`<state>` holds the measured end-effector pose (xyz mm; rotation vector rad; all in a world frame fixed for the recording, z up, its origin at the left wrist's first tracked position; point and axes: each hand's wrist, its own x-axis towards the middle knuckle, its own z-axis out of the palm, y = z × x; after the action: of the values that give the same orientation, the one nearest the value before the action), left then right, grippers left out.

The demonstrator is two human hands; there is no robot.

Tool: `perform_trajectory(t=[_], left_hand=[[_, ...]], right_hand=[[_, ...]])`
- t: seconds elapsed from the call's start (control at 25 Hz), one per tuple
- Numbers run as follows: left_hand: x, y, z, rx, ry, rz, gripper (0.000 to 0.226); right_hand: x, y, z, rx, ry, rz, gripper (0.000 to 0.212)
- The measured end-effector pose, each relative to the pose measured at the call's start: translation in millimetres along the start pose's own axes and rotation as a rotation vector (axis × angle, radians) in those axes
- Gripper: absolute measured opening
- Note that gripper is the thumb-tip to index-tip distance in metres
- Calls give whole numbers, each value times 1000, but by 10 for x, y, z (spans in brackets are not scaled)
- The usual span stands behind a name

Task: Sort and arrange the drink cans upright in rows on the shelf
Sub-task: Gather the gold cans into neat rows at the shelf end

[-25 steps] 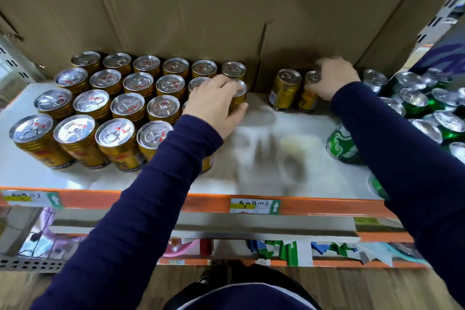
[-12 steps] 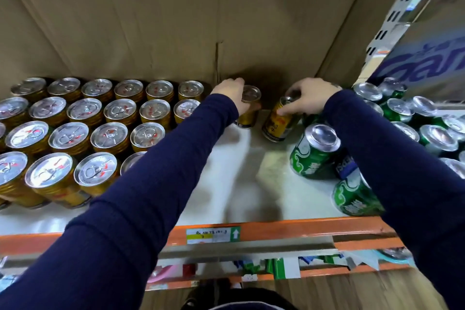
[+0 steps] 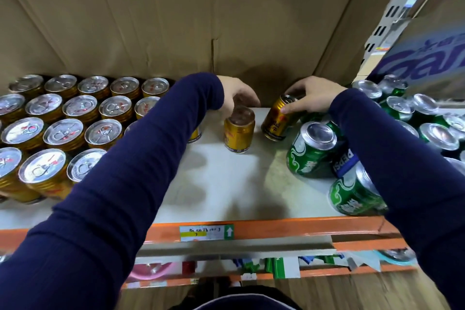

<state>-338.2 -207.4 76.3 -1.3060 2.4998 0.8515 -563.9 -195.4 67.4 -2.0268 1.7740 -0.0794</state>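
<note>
My right hand (image 3: 312,98) has its fingers curled round the top of a gold can (image 3: 278,119), thumb laid along its side. The can leans with its top tipped toward the far right and its base on the white shelf (image 3: 221,184). I hold it by the rim, I judge, because that gives me a pivot to stand it up and slide it left. My left hand (image 3: 235,97) hangs bent over a second gold can (image 3: 239,131), which stands upright, well apart from nothing but just right of the gold block. The fingers are curled down above its lid, but motion blur hides whether they touch it, so I cannot tell if they grip. The rows of gold cans (image 3: 65,118) fill the left of the shelf, lids up and packed tight against the cardboard backing (image 3: 176,20). Both loose gold cans belong at the right edge of that block. On the near right the green cans are a jumble: one green can (image 3: 310,152) leans, a Pepsi can (image 3: 345,161) is wedged beside it, and another green can (image 3: 353,195) lies near the orange shelf edge (image 3: 276,228). More upright green cans (image 3: 402,106) crowd the far right, so sorting has barely reached that side.
</note>
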Motion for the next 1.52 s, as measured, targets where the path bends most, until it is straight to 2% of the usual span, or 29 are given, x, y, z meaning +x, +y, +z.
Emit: perform_trajectory(t=[0.12,0.28,0.4,0.56,0.72,0.84,1.16,1.36,1.52], left_hand=[[-50,53,104,28,34,-34,65],[-170,4,272,156,252,-23,63],[-372,-22,311,315,357,-119,60],[-738,-110,326,521,412,-269,69],[-1037,-197,339,526,458,-418,67],[-1086,-254,417,451,406,-514,73],[-1222,-386,513,255,409,-393,72],[-1216,-479,551,201,412,-325,77],[-1230,-511,668,177,512,-302,78]], right_hand=[[-14,-60,35,-33,9,-47,65],[-72,-163,105,-66,9,-80,64],[-172,-248,149,-98,45,-99,64],[-349,-493,251,-126,37,-137,61],[-525,-814,442,-104,52,-143,57],[-613,-926,594,-116,99,-106,59],[-945,-1016,777,-30,116,-101,60],[-1074,-1002,895,45,141,-95,69],[-1138,-971,1020,94,221,-58,72]])
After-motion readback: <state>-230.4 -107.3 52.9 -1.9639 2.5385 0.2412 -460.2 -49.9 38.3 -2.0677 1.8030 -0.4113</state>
